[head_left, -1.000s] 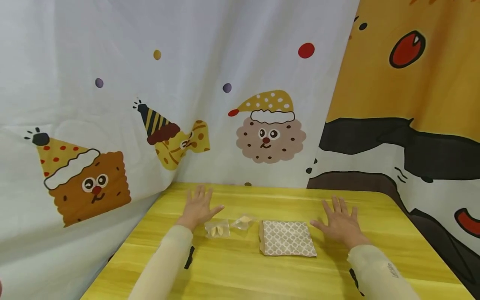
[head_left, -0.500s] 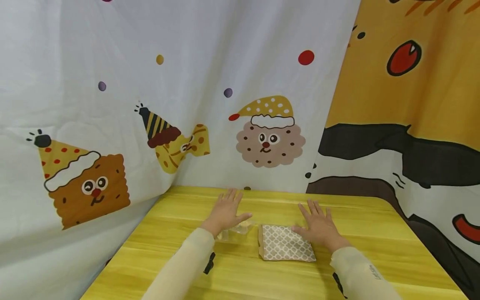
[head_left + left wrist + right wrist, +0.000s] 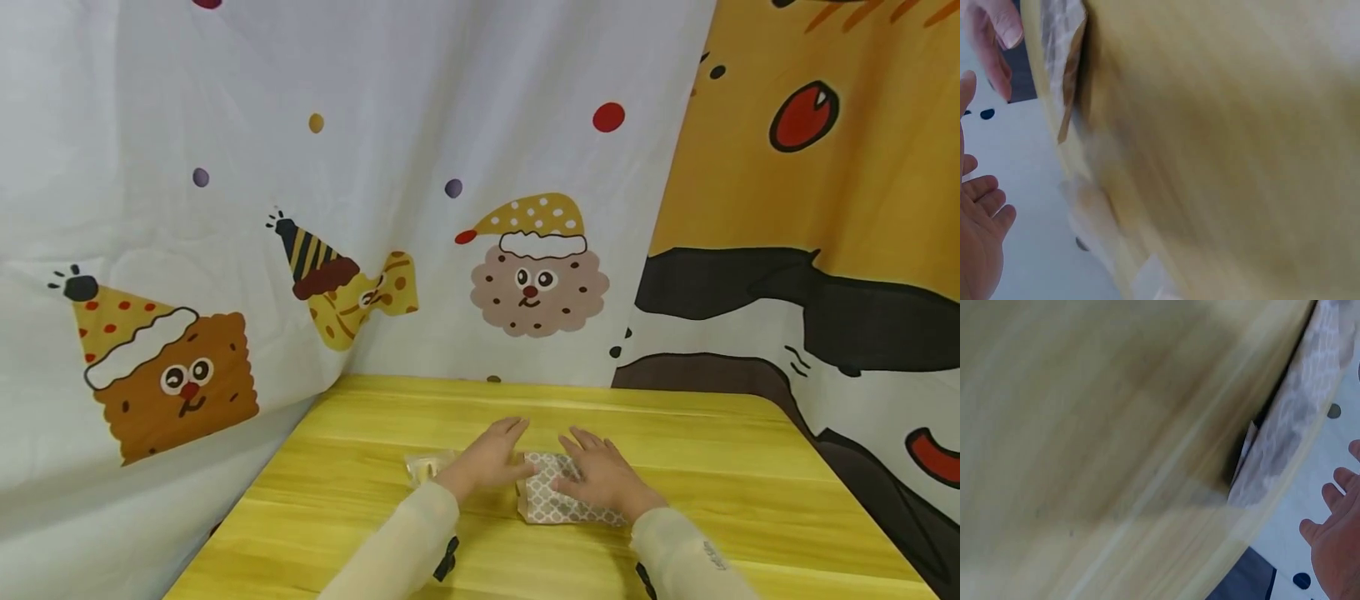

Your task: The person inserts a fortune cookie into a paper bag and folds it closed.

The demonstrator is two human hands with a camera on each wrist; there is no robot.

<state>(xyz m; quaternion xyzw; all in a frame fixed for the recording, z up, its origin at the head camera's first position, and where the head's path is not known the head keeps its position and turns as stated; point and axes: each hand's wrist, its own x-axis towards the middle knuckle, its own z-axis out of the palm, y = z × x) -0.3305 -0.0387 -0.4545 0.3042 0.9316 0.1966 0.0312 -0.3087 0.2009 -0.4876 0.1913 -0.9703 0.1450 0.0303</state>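
Before you, a thin grey-beige packet [image 3: 546, 503] with white lattice print and a brown left edge lies flat on the table [image 3: 315, 500]; your right hand [image 3: 606, 478] hides part of it; to its left lies a small clear packet [image 3: 424, 467] with something pale yellow inside; a second clear packet [image 3: 1090, 211] shows blurred in your left wrist view.

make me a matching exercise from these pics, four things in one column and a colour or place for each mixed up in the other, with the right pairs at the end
Things
1. flat packet
2. clear bag
3. table
4. backdrop

Descriptions
A. yellow, with wood-like streaks
B. behind everything, printed with cartoon faces
C. white lattice pattern, partly hidden by the right hand
D. see-through, just left of the left hand in the head view

Pairs: 1-C, 2-D, 3-A, 4-B
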